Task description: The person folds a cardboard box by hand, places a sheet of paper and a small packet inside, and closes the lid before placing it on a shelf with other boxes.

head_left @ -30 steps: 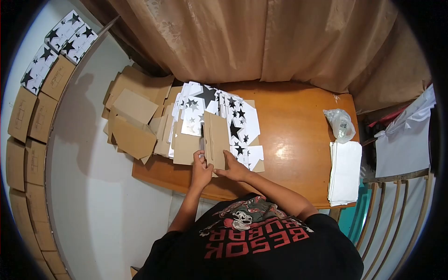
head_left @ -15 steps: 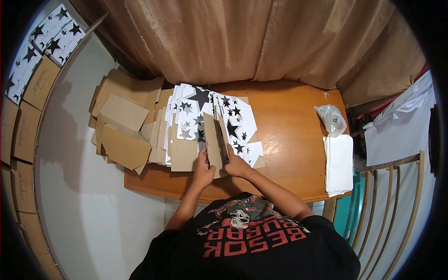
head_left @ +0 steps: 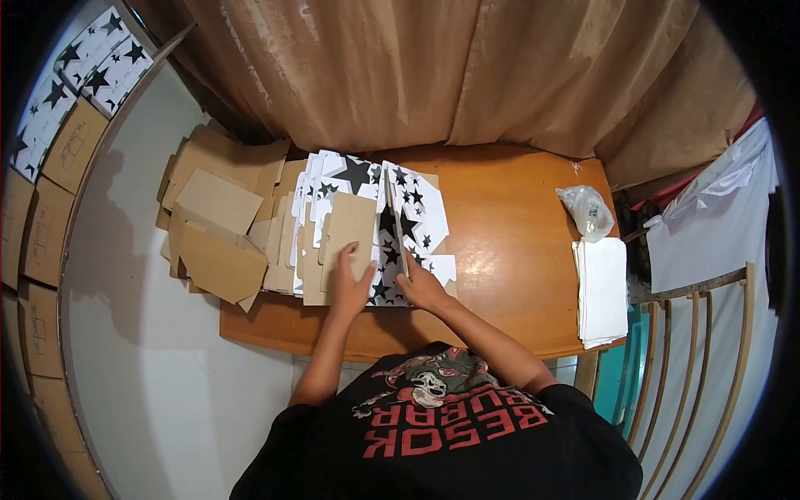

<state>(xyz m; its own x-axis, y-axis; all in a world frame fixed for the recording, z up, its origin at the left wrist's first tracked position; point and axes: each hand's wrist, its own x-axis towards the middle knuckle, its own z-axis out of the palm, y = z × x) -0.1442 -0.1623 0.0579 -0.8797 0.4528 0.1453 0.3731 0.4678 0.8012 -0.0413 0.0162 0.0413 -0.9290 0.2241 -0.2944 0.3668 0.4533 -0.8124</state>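
Note:
A star-printed cardboard box blank [head_left: 388,287] lies partly opened in front of me, with black stars on white on its inside. Its left brown panel [head_left: 350,218] leans out to the left. My left hand [head_left: 350,283] rests against that panel, fingers and thumb apart. The right panel [head_left: 392,208] stands almost on edge, and my right hand [head_left: 423,287] grips it near its lower end. Behind and around it lie several overlapping star-printed sheets [head_left: 354,173], with more star-printed pieces [head_left: 425,200] to the right.
Brown cardboard pieces [head_left: 221,204] are heaped on the left of the wooden table [head_left: 512,250]. At the right lie a plastic bag [head_left: 587,212] and a white stack [head_left: 602,292]. Boxes [head_left: 46,233] line the far left, a curtain [head_left: 375,75] hangs behind, and a wooden rack [head_left: 700,358] stands right.
The two brown panels, held close together before, have parted. The left one has tipped leftward, showing the star print between them, and my left hand has moved slightly left and up.

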